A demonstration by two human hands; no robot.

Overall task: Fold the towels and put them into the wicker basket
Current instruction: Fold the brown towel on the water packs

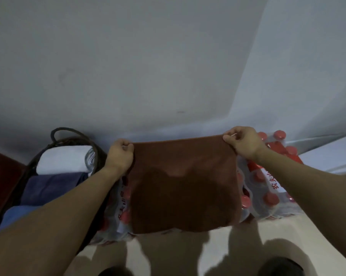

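Here the left hand and right hand each pinch a top corner of a soft, rust-brown towel, hanging square over shrink-wrapped red-capped bottles. Left, the dark wicker basket, partly hidden by an arm, holds folded white and blue towels.

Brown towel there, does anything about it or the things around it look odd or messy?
Nothing stands out. The brown towel hangs flat, pinched at its top corners by the left hand and right hand. Folded towels lie in the wicker basket.
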